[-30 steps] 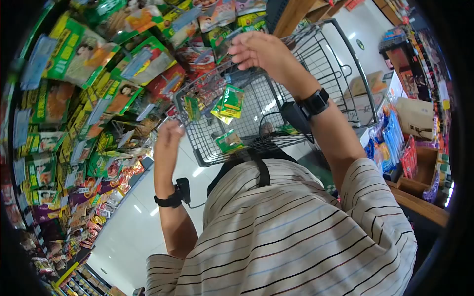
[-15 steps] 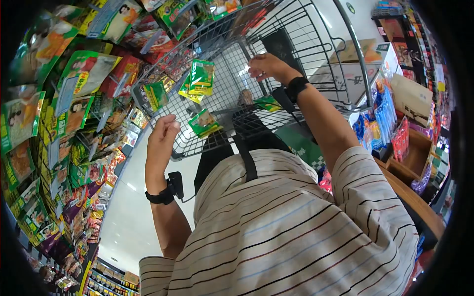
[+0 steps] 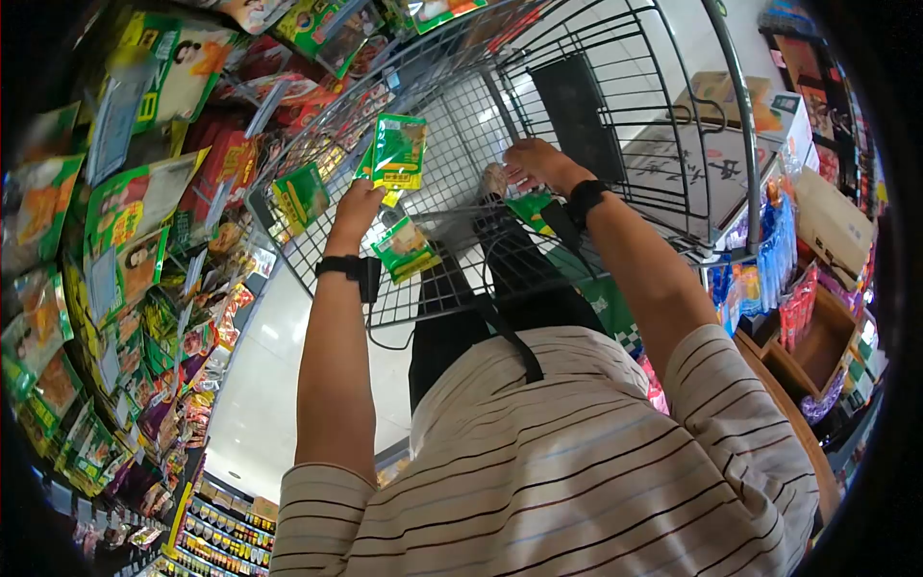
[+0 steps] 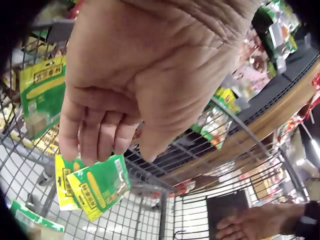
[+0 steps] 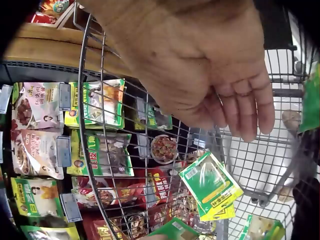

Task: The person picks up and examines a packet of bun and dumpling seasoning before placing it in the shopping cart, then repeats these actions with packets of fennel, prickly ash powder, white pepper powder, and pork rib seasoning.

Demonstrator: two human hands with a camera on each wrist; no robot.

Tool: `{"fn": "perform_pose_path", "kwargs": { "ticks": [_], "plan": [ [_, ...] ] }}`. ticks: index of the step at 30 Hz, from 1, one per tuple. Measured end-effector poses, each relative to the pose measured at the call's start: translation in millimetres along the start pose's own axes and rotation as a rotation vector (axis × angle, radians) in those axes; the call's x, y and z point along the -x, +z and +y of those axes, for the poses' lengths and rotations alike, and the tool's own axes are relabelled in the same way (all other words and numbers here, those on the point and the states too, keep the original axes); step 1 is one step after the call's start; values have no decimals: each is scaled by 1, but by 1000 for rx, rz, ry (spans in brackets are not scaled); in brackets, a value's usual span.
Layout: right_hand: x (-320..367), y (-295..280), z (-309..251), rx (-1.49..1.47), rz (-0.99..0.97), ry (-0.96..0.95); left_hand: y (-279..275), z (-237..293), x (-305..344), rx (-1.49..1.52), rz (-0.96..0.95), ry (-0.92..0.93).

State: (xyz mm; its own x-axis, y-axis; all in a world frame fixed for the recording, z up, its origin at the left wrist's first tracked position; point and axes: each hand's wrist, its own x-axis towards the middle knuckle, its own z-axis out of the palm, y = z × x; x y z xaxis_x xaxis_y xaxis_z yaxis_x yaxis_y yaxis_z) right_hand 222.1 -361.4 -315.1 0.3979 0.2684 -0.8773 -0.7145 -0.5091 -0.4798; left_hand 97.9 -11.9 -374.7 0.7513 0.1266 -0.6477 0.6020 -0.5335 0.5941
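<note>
My left hand [image 3: 358, 207] reaches over the near left side of the wire shopping cart [image 3: 452, 313]. Its fingers hang loosely bent, with the thumb apart and nothing held. Just beyond the fingertips, two overlapping green and yellow food packets [image 4: 97, 187] lie in the cart. Another green packet [image 3: 300, 197] leans by the left wall, and a clear-fronted one [image 3: 404, 250] lies closer to my body. On the other side, my right hand [image 3: 543, 165] hovers over the cart, fingers relaxed and empty. A further green packet [image 3: 531, 210] shows partly under that wrist.
Racks of hanging food packets [image 3: 135, 231] with price tags line the left side. To the right stand a white carton [image 3: 687, 173], blue bags [image 3: 774, 240] and a wooden shelf bin [image 3: 817, 341]. A dark panel [image 3: 577, 111] sits at the cart's far end.
My right hand has come down from near the shelf packets to above the cart. My left hand has moved from outside the cart to over it, beside the packets. The view has shifted toward the cart.
</note>
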Motion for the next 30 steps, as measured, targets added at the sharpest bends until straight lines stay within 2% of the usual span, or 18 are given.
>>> {"fn": "perform_pose_path", "kwargs": {
  "ticks": [2, 5, 9, 13, 17, 18, 20, 23, 25, 26, 27, 29, 30],
  "plan": [
    [-10, -6, 12, -32, 8, -25, 12, -8, -23, -91, 7, -84],
    [-3, -12, 5, -11, -18, 69, 35, -37, -51, -158, 121, -130],
    [-6, -15, 13, -81, -8, 85, 46, -49, -70, -121, 123, -206],
    [-19, -12, 25, -144, -5, 59, 52, -55, -84, -164, 82, -236],
    [-25, -2, 21, -182, -57, 35, 66, -73, -98, -159, 118, -219],
    [-25, 2, 17, -192, -57, 39, 72, -76, -101, -192, 154, -274],
    [-24, 12, 10, -215, -51, 50, 74, -83, -106, -185, 89, -204],
    [-24, 24, 3, -185, -91, -16, 75, -72, -95, -87, -14, -88],
    [-26, 31, 3, -81, -148, -168, 69, -46, -86, 60, -43, 8],
    [-27, 36, 4, -28, -173, -248, 63, -25, -74, 231, -122, -74],
    [-26, 41, 6, 69, -131, -377, 47, 12, -53, 381, -171, -128],
    [-14, 56, 8, 267, -34, -629, 25, 61, -9, 741, -177, -97],
    [23, 62, -24, 417, 46, -632, 14, 78, 10, 816, -194, -91]
  ]
}}
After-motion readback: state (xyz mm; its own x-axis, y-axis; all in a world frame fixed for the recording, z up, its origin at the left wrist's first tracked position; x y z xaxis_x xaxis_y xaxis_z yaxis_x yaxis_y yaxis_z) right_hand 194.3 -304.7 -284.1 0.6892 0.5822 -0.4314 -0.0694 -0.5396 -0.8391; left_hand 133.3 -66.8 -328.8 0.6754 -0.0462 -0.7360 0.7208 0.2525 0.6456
